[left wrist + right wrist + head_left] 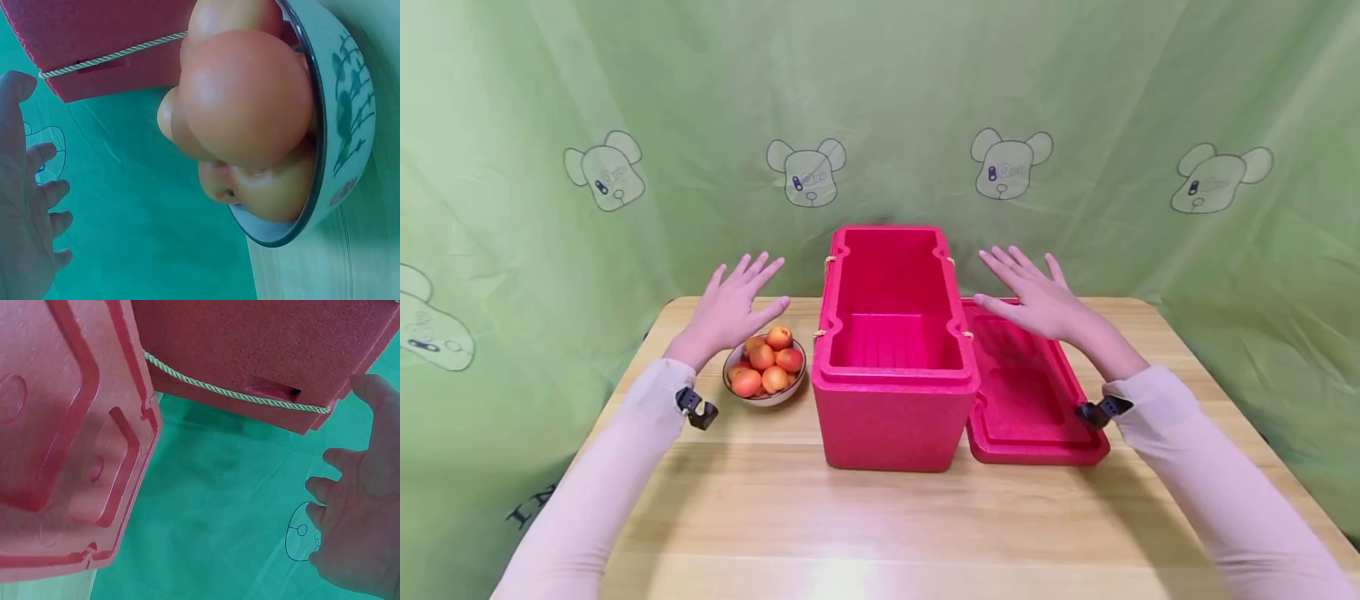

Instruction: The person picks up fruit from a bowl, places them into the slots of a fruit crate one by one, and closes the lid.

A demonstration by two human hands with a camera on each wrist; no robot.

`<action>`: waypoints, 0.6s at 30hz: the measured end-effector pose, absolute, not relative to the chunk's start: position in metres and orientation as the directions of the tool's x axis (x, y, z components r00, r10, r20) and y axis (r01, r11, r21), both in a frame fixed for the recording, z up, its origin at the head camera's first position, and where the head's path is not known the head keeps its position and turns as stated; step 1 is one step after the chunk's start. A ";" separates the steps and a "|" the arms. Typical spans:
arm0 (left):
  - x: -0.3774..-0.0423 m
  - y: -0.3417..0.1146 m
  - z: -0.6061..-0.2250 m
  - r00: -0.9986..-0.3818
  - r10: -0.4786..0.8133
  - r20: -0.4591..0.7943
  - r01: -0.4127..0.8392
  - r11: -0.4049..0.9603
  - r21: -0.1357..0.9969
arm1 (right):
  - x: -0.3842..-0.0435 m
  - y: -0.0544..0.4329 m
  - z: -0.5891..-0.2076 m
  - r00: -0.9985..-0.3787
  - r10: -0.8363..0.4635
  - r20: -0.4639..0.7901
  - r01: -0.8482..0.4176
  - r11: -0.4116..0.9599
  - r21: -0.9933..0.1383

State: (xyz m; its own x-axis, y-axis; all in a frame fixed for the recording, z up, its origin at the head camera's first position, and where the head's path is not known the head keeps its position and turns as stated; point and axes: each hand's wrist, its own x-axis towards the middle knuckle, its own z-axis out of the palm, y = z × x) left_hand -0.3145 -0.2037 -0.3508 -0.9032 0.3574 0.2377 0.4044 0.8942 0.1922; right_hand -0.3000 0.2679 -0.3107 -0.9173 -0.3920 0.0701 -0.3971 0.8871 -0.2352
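- The left hand [730,308] is above the tabletop [760,517], with its fingers straight and spread wide; it holds nothing. In the left wrist view the fingers are well apart from the fruit.
- Just beside it is the bowl [767,402], upright and filled with orange-red fruits [762,358], which pile above its rim. For good handling, it seems wise to begin with the top fruit [779,337] and to grip softly, because a push from the side could make the others roll out.
- In the middle, near the bowl, the red box [895,425] stands upright and without cover, and its visible inside has no fruit. Its walls look deep, so a hand should go well down inside before letting anything go, to avoid bruises.
- A cord [231,394] runs along the side of the box; fingers would better stay clear of it.
- The right hand [1033,296] is also wide and holds nothing. It could steady the box at its rim.
- Below it lies the red lid [1015,400], its recessed face upward, just beside the box; whether they touch cannot be told. The right sleeve [1180,425] should not drag it.
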 end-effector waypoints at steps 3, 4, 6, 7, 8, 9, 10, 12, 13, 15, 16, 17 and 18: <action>-0.315 -0.204 -0.350 -0.904 0.361 0.230 0.406 0.893 0.196 | -0.301 0.268 -0.311 -0.915 -0.396 0.082 -0.403 0.877 -0.262; -0.315 -0.205 -0.351 -0.904 0.362 0.227 0.407 0.892 0.198 | -0.301 0.267 -0.312 -0.913 -0.398 0.088 -0.406 0.872 -0.273; -0.315 -0.206 -0.352 -0.904 0.362 0.225 0.407 0.890 0.204 | -0.302 0.267 -0.313 -0.908 -0.405 0.111 -0.419 0.859 -0.295; -0.315 -0.207 -0.353 -0.904 0.364 0.226 0.409 0.889 0.207 | -0.302 0.266 -0.314 -0.904 -0.408 0.125 -0.427 0.850 -0.308; -0.316 -0.208 -0.354 -0.902 0.367 0.226 0.413 0.887 0.209 | -0.302 0.265 -0.314 -0.900 -0.413 0.139 -0.435 0.841 -0.323; -0.316 -0.208 -0.355 -0.901 0.371 0.227 0.417 0.884 0.212 | -0.302 0.264 -0.314 -0.895 -0.419 0.153 -0.446 0.827 -0.341; -0.316 -0.209 -0.357 -0.899 0.375 0.227 0.422 0.881 0.215 | -0.302 0.262 -0.314 -0.888 -0.428 0.167 -0.459 0.811 -0.363; -0.315 -0.211 -0.360 -0.896 0.383 0.224 0.429 0.877 0.218 | -0.300 0.258 -0.315 -0.873 -0.448 0.191 -0.486 0.772 -0.410; -0.315 -0.212 -0.361 -0.895 0.388 0.222 0.433 0.874 0.220 | -0.298 0.256 -0.315 -0.867 -0.458 0.197 -0.496 0.751 -0.437; -0.314 -0.214 -0.364 -0.890 0.399 0.218 0.444 0.868 0.222 | -0.294 0.253 -0.316 -0.852 -0.480 0.208 -0.517 0.707 -0.483; -0.313 -0.215 -0.366 -0.888 0.404 0.218 0.448 0.866 0.223 | -0.290 0.252 -0.317 -0.846 -0.490 0.209 -0.523 0.689 -0.502; -0.313 -0.215 -0.367 -0.886 0.410 0.219 0.454 0.862 0.226 | -0.287 0.250 -0.317 -0.840 -0.499 0.212 -0.530 0.673 -0.517; -0.312 -0.216 -0.369 -0.883 0.415 0.220 0.460 0.858 0.229 | -0.283 0.249 -0.318 -0.835 -0.509 0.212 -0.535 0.657 -0.532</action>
